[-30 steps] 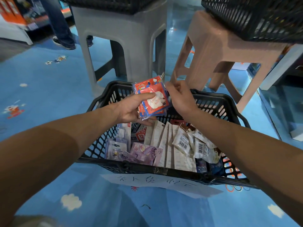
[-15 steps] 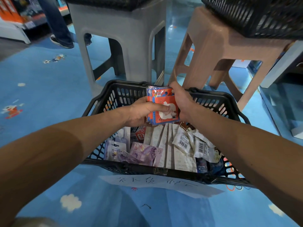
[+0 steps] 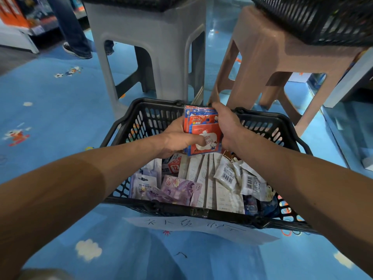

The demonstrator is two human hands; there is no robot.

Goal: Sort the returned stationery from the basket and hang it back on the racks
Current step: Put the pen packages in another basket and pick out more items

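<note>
A black plastic basket (image 3: 201, 212) stands on the blue floor, holding several packets: white barcode pouches (image 3: 227, 175), long white packs (image 3: 203, 174), a purple pack (image 3: 179, 188) and a small red-and-white box (image 3: 173, 166). Over its far half both hands hold a small stack of red and blue sticky-note packets (image 3: 203, 136) upright. My left hand (image 3: 177, 138) grips the stack's left edge, thumb across the front. My right hand (image 3: 227, 126) grips the right edge and top.
A grey stool (image 3: 153, 47) and a pink stool (image 3: 268, 55) stand just behind the basket, each carrying another black basket (image 3: 314, 19). A white handwritten label (image 3: 197, 227) hangs on the near rim. A person's legs (image 3: 74, 37) stand at the far left.
The packet stack has turned from tilted to upright and come lower, closer to the basket's far rim. My right hand moved from touching its top corner to gripping its right side.
</note>
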